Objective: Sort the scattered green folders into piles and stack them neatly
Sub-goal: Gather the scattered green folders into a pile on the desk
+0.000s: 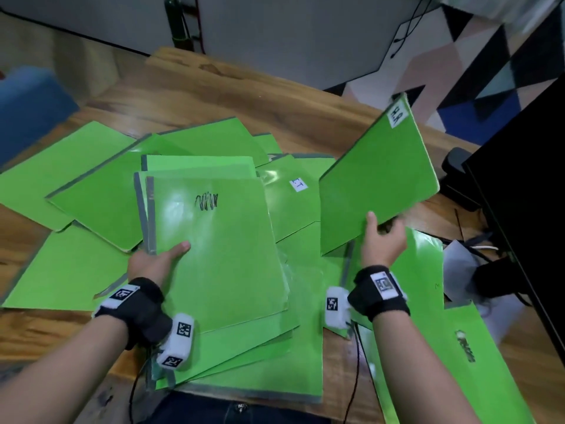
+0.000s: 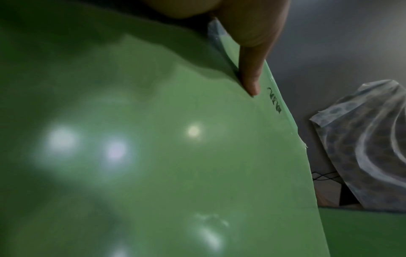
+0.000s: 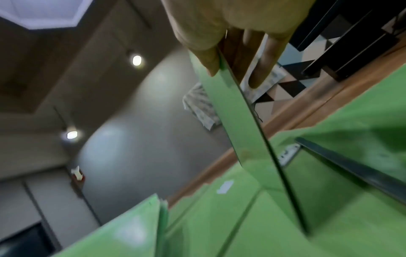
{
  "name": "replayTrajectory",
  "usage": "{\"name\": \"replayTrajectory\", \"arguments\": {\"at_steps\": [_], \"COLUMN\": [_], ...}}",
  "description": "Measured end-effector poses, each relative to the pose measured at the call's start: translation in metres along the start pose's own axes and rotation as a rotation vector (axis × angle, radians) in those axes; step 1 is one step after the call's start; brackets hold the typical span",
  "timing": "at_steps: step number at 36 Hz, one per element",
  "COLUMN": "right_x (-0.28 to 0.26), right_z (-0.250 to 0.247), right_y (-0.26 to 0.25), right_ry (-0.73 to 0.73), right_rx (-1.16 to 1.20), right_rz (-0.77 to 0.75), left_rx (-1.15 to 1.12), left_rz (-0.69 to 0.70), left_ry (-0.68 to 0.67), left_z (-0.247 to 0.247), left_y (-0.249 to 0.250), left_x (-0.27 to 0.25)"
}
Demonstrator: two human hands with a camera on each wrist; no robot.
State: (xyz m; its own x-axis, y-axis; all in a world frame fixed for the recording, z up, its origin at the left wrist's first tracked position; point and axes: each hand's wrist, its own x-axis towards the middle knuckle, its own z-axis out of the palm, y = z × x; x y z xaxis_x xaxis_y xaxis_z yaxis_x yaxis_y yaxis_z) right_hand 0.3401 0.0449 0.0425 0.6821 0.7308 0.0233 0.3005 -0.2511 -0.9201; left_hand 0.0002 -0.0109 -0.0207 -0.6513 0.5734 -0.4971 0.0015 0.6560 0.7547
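Several green folders (image 1: 91, 185) lie scattered and overlapping on the wooden table (image 1: 232, 90). My left hand (image 1: 159, 261) grips the left edge of a stack of folders (image 1: 220, 249), thumb on top; the top one bears a black scribble (image 1: 206, 201). The left wrist view shows the thumb (image 2: 250, 76) pressed on that glossy cover (image 2: 153, 156). My right hand (image 1: 382, 237) pinches the lower corner of a single folder (image 1: 376, 182) lifted and tilted above the table, with a white label (image 1: 396, 114) at its far corner. In the right wrist view the thumb (image 3: 208, 59) and fingers (image 3: 261, 66) clamp that folder (image 3: 241, 125) edge-on.
A black monitor (image 1: 526, 191) stands at the right with cables and crumpled white paper (image 1: 461, 264) beside it. A folder with a white label (image 1: 298, 185) lies mid-table. A blue object (image 1: 30, 105) sits at the far left. Bare wood shows at the table's back.
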Motion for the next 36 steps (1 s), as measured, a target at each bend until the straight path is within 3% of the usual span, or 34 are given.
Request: {"name": "replayTrajectory", "arguments": {"at_steps": [3,6,11,14,17,21,23,25,27,30,36], "right_x": [-0.006,0.000,0.016,0.025,0.029,0.004,-0.009,-0.019,-0.025,-0.029,-0.031], "right_z": [0.006,0.010,0.021,0.036,0.063,0.089,0.101,0.110,0.117,0.123,0.124], "right_y": [0.020,0.020,-0.012,-0.027,-0.020,0.001,0.008,0.012,0.008,-0.002,-0.008], "right_ry": [-0.029,0.054,0.110,-0.031,-0.192,-0.518,-0.613,-0.628,-0.534,-0.528,-0.664], "right_rx": [-0.004,0.034,0.296,0.355,0.139,-0.220,-0.224,-0.213,-0.154,-0.091,-0.330], "right_rz": [0.009,0.027,0.082,0.209,0.395,0.417,0.457,0.473,0.610,0.686,0.573], "left_rx": [-0.035,-0.048,-0.023,0.008,0.036,0.071,0.095,0.111,0.123,0.159,0.189], "left_rz": [0.002,-0.002,-0.018,-0.057,-0.117,-0.170,-0.193,-0.213,-0.223,-0.214,-0.215], "left_ry": [0.029,0.052,0.077,0.082,0.062,0.018,0.005,-0.015,-0.027,-0.033,-0.080], "left_z": [-0.005,-0.010,-0.017,-0.017,-0.017,-0.016,-0.015,-0.015,-0.015,-0.016,-0.019], "left_y": [0.003,0.005,0.000,-0.007,-0.015,-0.016,-0.014,-0.011,-0.011,-0.011,-0.007], "left_x": [0.003,0.007,0.012,0.013,0.015,0.020,0.022,0.025,0.026,0.027,0.031]}}
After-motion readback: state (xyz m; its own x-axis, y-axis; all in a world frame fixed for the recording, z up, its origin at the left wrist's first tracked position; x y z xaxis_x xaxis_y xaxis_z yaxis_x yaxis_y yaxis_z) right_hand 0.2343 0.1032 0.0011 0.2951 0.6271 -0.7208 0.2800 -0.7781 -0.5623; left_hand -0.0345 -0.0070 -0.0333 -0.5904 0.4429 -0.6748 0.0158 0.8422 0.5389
